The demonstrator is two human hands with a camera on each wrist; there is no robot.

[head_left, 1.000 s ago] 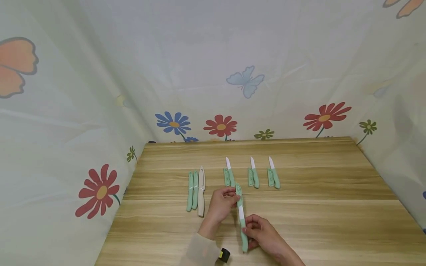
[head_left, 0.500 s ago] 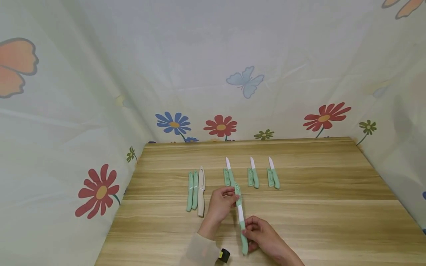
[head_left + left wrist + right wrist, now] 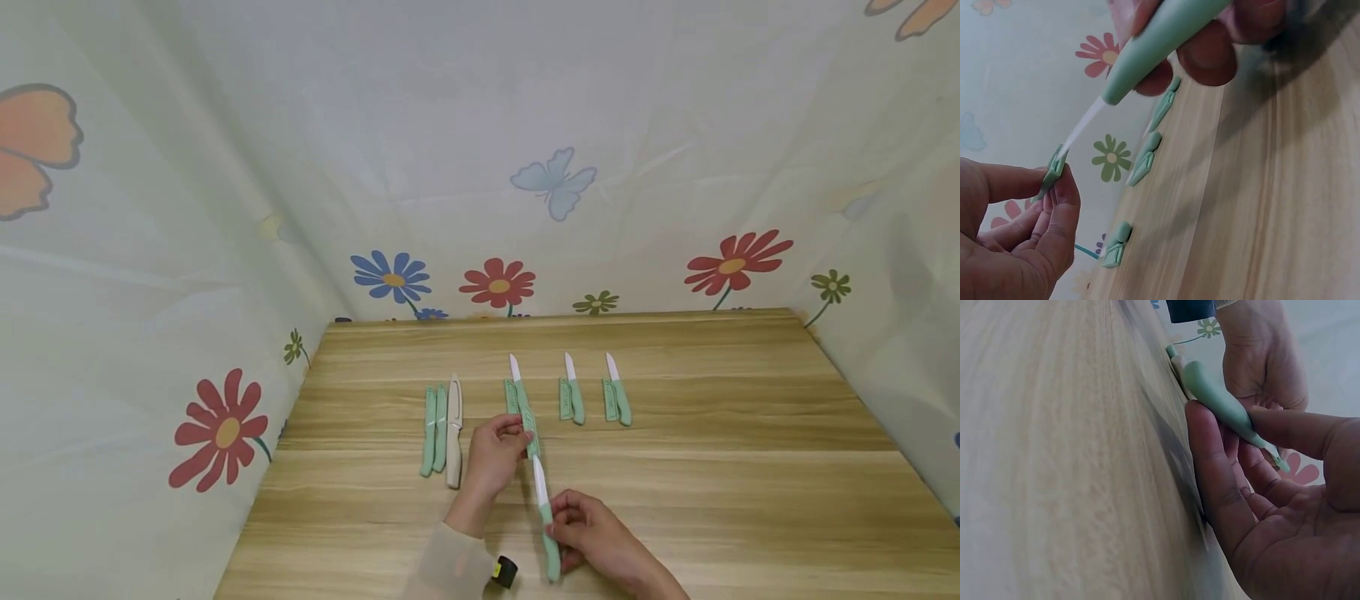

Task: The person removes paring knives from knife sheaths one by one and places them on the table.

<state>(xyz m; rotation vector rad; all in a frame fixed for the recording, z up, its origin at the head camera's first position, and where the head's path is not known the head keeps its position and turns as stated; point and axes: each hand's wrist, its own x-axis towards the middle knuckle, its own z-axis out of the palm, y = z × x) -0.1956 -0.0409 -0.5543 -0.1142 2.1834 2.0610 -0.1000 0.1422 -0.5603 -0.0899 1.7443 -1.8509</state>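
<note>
Near the table's front, my left hand (image 3: 495,457) pinches a mint-green sheath (image 3: 532,435) between thumb and fingers. My right hand (image 3: 594,535) grips the green handle of a paring knife (image 3: 551,550), its white blade pointing away from me. Most of the blade shows bare, with the tip at the sheath's mouth. In the left wrist view, the blade of the knife (image 3: 1154,53) lines up with the sheath (image 3: 1054,173). Seen from the right wrist, the handle of the knife (image 3: 1219,400) lies between thumb and fingertips, above the tabletop.
Beyond my hands lie three bare green paring knives, left (image 3: 519,392), middle (image 3: 575,398) and right (image 3: 620,400), each beside its sheath. To the left are two sheathed green knives (image 3: 434,433) and a larger beige knife (image 3: 453,442). Flowered fabric (image 3: 637,167) walls the wooden table (image 3: 712,475).
More of the white blade shows than before. The sheath in my left hand has shifted slightly left, while the knife in my right hand has moved slightly toward me.
</note>
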